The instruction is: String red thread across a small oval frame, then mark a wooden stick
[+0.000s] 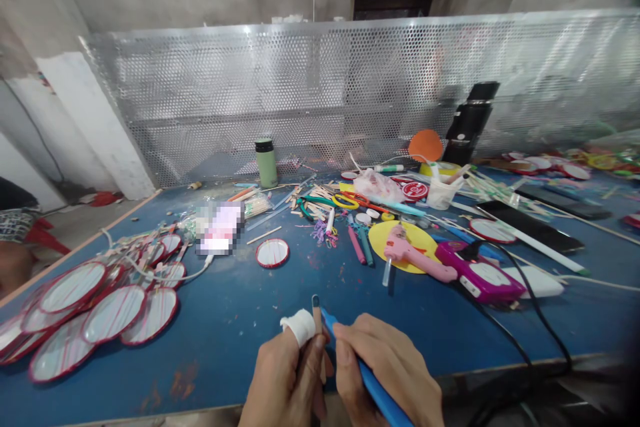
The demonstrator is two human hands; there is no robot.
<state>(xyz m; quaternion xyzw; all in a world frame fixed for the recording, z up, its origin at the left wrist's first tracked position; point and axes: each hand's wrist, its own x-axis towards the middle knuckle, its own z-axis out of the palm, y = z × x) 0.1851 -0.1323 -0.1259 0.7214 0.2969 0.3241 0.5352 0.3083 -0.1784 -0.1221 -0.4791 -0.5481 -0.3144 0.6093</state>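
At the tabletop's (pixel 240 337) near edge, the left hand (pixel 280 370) hides part of the wooden stick (pixel 317 315); the picture's bottom cuts off that hand, the right hand (pixel 385 363) and the blue pen's (pixel 379 390) rear end. Toward the left edge, the phone's (pixel 220 228) screen is pixelated past reading. Beyond that edge, a person (pixel 17 220) shows only partly, cropped. Clutter near the far right corner blurs together.

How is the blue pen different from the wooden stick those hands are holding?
The blue pen is bright blue; the wooden stick is pale with a dark tip. The pen slants across the picture, while the stick points almost straight up it. The right hand grips the pen; the left hand holds the stick. Both are thin.
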